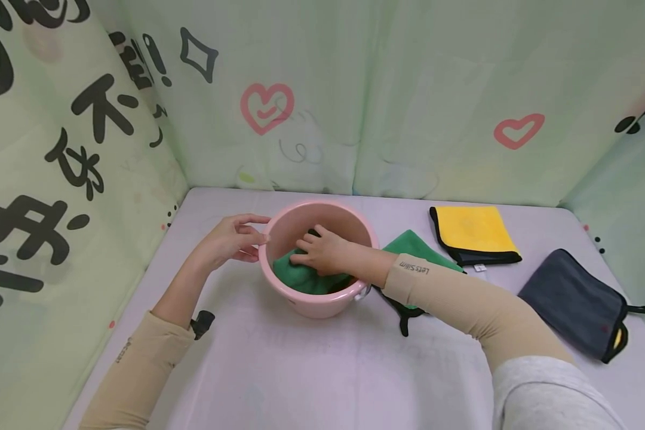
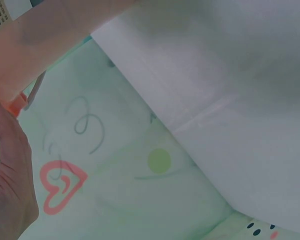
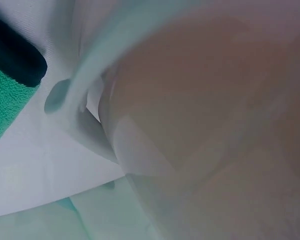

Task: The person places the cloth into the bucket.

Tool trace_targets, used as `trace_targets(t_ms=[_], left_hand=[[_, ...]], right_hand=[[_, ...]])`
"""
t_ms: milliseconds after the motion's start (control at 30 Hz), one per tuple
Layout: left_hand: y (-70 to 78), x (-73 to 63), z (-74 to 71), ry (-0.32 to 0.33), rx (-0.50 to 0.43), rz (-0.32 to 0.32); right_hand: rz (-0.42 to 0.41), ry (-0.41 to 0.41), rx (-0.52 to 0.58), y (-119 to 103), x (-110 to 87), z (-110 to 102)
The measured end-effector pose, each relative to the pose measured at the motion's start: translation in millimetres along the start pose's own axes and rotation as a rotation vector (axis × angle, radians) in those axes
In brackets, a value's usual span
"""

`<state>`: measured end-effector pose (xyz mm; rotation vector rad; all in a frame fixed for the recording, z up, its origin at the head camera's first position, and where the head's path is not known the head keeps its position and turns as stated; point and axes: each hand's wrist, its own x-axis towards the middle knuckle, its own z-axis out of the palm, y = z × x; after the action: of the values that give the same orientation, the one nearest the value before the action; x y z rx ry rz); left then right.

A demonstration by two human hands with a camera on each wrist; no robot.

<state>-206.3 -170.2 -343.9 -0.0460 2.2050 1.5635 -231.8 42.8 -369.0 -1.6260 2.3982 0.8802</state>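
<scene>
The green cloth (image 1: 290,276) lies bunched inside the pink bucket (image 1: 316,309), which stands upright near the far edge of the counter (image 1: 322,370), left of its middle. The right hand (image 1: 326,254) reaches over the bucket's rim, its fingers spread and bent onto the cloth; whether they pinch it cannot be told. The left hand (image 1: 232,240) touches the bucket's outer left side, its fingers spread, nearly straight and set apart from the thumb. A second green cloth (image 1: 412,246) lies just beside the bucket, partly under the right forearm. Near the far edge sits a yellow cloth (image 1: 473,230), and a dark grey cloth (image 1: 572,304) lies by the right edge.
</scene>
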Motion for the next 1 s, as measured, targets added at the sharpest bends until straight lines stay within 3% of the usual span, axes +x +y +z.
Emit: trace_targets(t_ms=[233, 400, 733, 1000], left_hand=[[-1.8, -0.1, 0.3, 0.000, 0.002, -0.002], [-3.1, 0.7, 0.5, -0.004, -0.007, 0.007], [-3.7, 0.4, 0.0, -0.003, -0.006, 0.009], [-2.5, 0.9, -0.8, -0.007, -0.019, 0.014]], right_hand=[[0.008, -0.021, 0.000, -0.3, -1.7, -1.6], [0.031, 0.014, 0.013, 0.9, -4.2, -1.1], [0.102, 0.239, 0.157, 12.0, -17.6, 1.5], [0.250, 0.487, 0.334, 19.0, -47.4, -4.0]])
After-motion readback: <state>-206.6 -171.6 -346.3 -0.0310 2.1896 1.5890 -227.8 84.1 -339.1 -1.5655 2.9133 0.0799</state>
